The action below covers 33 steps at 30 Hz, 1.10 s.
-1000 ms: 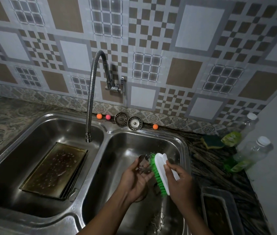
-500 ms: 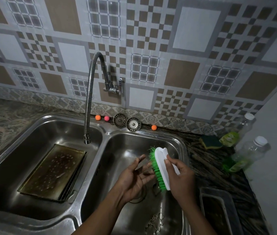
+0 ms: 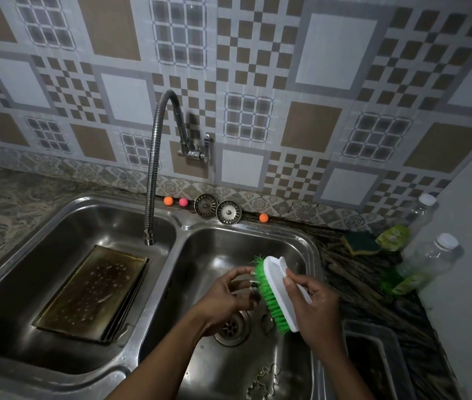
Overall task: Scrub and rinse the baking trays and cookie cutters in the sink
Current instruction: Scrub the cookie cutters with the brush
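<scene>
Hands meet above the right basin of the double sink [image 3: 183, 225]. The left hand [image 3: 223, 295] has its fingers curled, pinching a small metal cookie cutter [image 3: 253, 287]; its shape is too small and too hidden to make out. The right hand [image 3: 315, 308] grips the white back of a scrub brush [image 3: 276, 287], whose green bristles are turned toward the left hand and touch the cutter.

Below the hands lies the basin's drain [image 3: 232, 329], and nearer the front edge a second, lacy-edged cookie cutter [image 3: 263, 379] rests on the wet steel floor. In the left basin a stack of darkened baking trays [image 3: 90, 293] lies flat, the top one beaded with water drops. The flexible faucet [image 3: 151, 174] arches from the tiled wall, its spout hanging over the left basin.

Two strainer plugs [image 3: 206, 205] lean at the back ledge among three small balls [image 3: 168, 200]. On the bench [image 3: 373, 287] to the right are a sponge [image 3: 362, 243], two plastic bottles [image 3: 428, 264] and another tray [image 3: 369, 324].
</scene>
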Each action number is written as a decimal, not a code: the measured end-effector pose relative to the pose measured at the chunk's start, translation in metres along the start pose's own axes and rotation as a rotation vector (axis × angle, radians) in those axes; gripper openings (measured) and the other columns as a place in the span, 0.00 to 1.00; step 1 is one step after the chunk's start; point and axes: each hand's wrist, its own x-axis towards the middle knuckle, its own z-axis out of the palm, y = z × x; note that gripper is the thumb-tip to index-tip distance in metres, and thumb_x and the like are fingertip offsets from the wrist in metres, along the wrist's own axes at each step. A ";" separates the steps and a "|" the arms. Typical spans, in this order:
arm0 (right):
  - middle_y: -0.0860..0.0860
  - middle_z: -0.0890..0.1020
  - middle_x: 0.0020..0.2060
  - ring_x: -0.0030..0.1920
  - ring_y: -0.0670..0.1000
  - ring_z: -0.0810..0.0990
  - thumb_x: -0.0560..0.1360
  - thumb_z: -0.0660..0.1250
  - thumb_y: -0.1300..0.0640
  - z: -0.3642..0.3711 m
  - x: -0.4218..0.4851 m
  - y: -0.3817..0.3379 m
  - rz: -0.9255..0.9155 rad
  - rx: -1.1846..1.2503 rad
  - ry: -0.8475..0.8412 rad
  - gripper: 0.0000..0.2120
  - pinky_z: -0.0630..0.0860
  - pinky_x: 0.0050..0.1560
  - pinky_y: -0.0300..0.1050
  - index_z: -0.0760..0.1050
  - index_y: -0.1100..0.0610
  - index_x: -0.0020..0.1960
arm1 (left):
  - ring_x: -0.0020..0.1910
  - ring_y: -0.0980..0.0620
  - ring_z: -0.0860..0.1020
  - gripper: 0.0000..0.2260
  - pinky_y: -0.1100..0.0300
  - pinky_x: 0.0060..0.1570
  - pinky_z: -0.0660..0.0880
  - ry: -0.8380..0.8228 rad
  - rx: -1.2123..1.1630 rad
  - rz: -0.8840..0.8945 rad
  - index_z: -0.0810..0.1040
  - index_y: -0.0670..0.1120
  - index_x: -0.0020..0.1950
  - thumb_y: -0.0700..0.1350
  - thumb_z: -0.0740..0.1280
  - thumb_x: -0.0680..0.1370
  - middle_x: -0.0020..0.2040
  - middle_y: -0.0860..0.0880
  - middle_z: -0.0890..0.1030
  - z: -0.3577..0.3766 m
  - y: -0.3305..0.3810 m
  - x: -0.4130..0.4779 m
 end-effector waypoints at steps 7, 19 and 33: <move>0.35 0.84 0.47 0.51 0.38 0.81 0.73 0.73 0.53 -0.003 0.004 -0.001 -0.003 -0.046 -0.029 0.07 0.76 0.51 0.36 0.83 0.44 0.50 | 0.49 0.47 0.82 0.29 0.48 0.53 0.81 0.077 0.222 0.091 0.78 0.52 0.64 0.31 0.76 0.67 0.60 0.45 0.80 -0.001 0.000 0.002; 0.36 0.83 0.46 0.49 0.35 0.80 0.73 0.73 0.53 0.007 0.014 -0.002 0.009 -0.152 -0.095 0.07 0.74 0.50 0.32 0.84 0.46 0.50 | 0.48 0.53 0.81 0.29 0.58 0.45 0.82 0.052 0.664 0.178 0.78 0.52 0.62 0.37 0.80 0.64 0.53 0.54 0.81 0.001 -0.001 -0.002; 0.35 0.83 0.48 0.52 0.32 0.78 0.74 0.72 0.53 -0.003 -0.001 0.007 0.059 -0.099 0.012 0.05 0.72 0.51 0.31 0.83 0.45 0.49 | 0.57 0.61 0.79 0.40 0.64 0.50 0.79 0.082 0.649 0.254 0.69 0.51 0.72 0.42 0.81 0.63 0.57 0.55 0.79 0.004 -0.005 0.004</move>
